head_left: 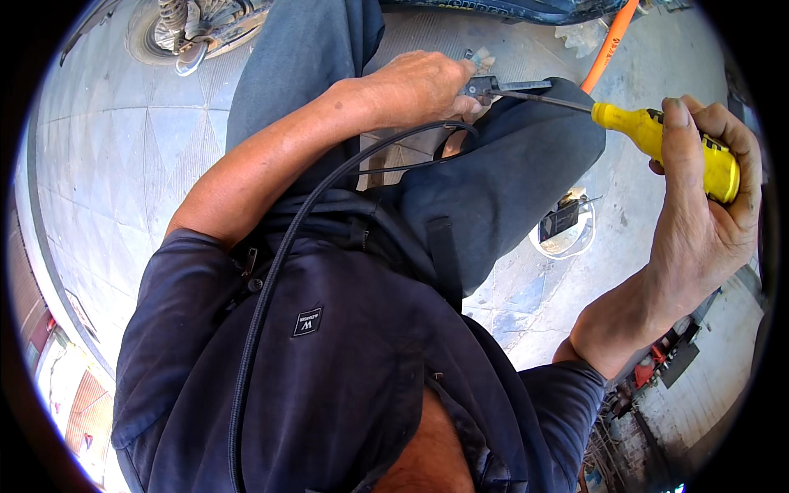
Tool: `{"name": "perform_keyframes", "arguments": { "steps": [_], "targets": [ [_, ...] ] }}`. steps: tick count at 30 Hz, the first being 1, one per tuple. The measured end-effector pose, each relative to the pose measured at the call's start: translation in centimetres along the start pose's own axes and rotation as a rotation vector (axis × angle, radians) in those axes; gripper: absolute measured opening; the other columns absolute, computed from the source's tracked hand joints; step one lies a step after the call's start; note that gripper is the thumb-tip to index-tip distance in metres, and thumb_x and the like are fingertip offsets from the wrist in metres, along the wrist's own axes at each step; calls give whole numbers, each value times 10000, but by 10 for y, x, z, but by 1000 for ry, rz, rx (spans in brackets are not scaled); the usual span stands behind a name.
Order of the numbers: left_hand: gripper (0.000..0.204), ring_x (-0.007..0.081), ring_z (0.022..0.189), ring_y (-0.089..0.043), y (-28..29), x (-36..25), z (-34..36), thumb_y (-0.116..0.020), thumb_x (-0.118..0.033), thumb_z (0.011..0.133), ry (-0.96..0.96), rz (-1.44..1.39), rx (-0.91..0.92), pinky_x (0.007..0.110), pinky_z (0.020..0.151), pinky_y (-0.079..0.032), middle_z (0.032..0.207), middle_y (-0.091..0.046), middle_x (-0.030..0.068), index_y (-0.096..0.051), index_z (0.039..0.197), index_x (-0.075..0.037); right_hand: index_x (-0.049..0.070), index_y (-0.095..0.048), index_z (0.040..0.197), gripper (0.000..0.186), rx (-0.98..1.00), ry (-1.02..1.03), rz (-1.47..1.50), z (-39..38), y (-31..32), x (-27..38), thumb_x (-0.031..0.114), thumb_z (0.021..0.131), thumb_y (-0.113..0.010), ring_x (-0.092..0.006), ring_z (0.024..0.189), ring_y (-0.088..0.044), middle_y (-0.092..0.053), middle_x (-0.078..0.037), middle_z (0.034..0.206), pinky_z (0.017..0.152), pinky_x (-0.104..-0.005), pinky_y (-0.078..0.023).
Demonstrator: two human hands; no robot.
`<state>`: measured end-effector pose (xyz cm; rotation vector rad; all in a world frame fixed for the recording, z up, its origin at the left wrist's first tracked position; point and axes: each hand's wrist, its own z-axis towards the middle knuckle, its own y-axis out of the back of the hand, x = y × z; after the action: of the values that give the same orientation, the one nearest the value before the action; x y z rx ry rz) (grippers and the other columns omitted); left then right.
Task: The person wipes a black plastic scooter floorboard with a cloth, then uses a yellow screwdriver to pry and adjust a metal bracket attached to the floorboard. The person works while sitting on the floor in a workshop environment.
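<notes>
My left hand (423, 86) reaches across above my thighs, its fingers closed around a small dark metal part (480, 88). A thin grey strip juts from that part to the right. In my right hand (690, 181) is a screwdriver (629, 127) with a yellow and black handle, gripped with the thumb along its side. Its long shaft points left, and the tip meets the small metal part. My left fingers partly hide the part, so I cannot tell how the tip sits in it. Just below my left hand curves a black braided cable (304, 218), running down over my shirt.
A wheel with a shock absorber (173, 33) stands at the upper left on the tiled floor (99, 164). An orange bar (610, 45) slants at the upper right. Beside my right knee sits a white container (585, 238) holding a black box-shaped piece. Red and black items (657, 361) lie at the lower right.
</notes>
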<state>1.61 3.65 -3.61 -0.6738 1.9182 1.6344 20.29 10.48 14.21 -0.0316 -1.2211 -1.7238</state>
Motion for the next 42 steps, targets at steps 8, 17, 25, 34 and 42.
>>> {"name": "perform_keyframes", "arguments": {
  "steps": [8,17,25,34,42],
  "targets": [
    [437,296,687,-707,-3,3,0,-666,-286,911,-11,14,-11,370,652,-576,713,-666,221,-609,1176,56,101,-669,1135,313,172,63,102,2,8,-3,190,851,-765,-212,1048,-674,-724,-111,1058,960,-385,-523],
    [434,297,677,-706,-2,3,0,-664,-285,912,-5,27,-19,369,659,-578,715,-671,218,-611,1187,47,76,-684,1102,462,72,-81,-120,4,7,0,410,806,-803,-188,855,-680,-684,-117,957,790,-320,-573],
    [426,278,664,-704,-2,1,0,-667,-279,910,1,29,-6,358,639,-576,693,-666,202,-614,1188,38,76,-703,1059,325,105,32,0,3,10,-7,307,845,-785,-161,857,-677,-705,-100,943,732,-307,-568],
    [430,284,669,-703,-2,2,0,-672,-271,905,8,16,-10,360,655,-575,697,-666,206,-611,1189,47,54,-694,1051,399,49,39,-148,4,4,0,343,807,-817,-170,859,-688,-692,-119,887,706,-292,-581],
    [428,289,679,-704,-2,2,0,-661,-274,916,7,9,-4,371,678,-576,709,-668,215,-605,1197,43,45,-693,1050,427,62,-9,-33,5,6,-5,361,794,-823,-192,870,-690,-694,-125,943,739,-331,-596]
  ]
}}
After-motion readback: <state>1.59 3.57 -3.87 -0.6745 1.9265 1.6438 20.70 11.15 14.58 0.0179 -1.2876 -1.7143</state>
